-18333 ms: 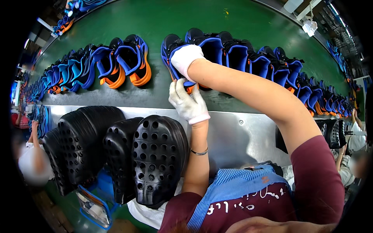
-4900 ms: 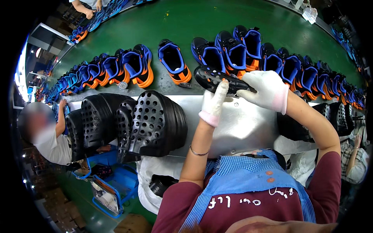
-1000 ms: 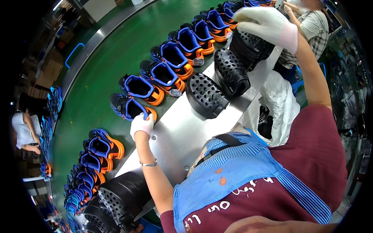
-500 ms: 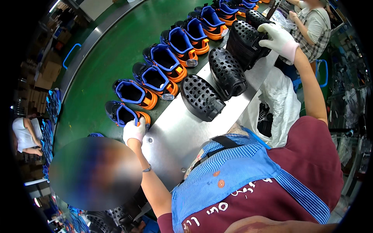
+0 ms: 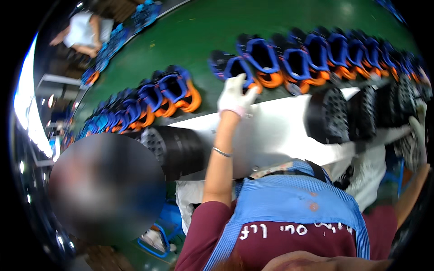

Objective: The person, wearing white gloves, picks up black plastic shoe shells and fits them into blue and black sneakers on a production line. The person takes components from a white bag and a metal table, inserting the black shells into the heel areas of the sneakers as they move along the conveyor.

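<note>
My left hand (image 5: 236,95), in a white glove, has its fingers and thumb closed on the orange heel of a black, blue and orange shoe (image 5: 222,63). That shoe stands at the left end of a long row of similar shoes (image 5: 296,62) on the green table. At the far right edge is my right hand (image 5: 419,135), also gloved, beside black perforated shoe-shaped forms. Motion blur hides what its fingers do. Several such forms (image 5: 326,115) stand along the metal ledge (image 5: 275,122) between my hands.
Left of my left arm, another shoe row (image 5: 174,90) runs along the green table (image 5: 190,31). More black forms (image 5: 176,151) lie at the ledge's left end. White bags (image 5: 368,176) hang below it. A person in white (image 5: 86,29) works across the table at the far left.
My view has swung to the left, bringing the second shoe row into sight. My left hand stays at the same end shoe. The right hand has come down near the ledge's right end.
</note>
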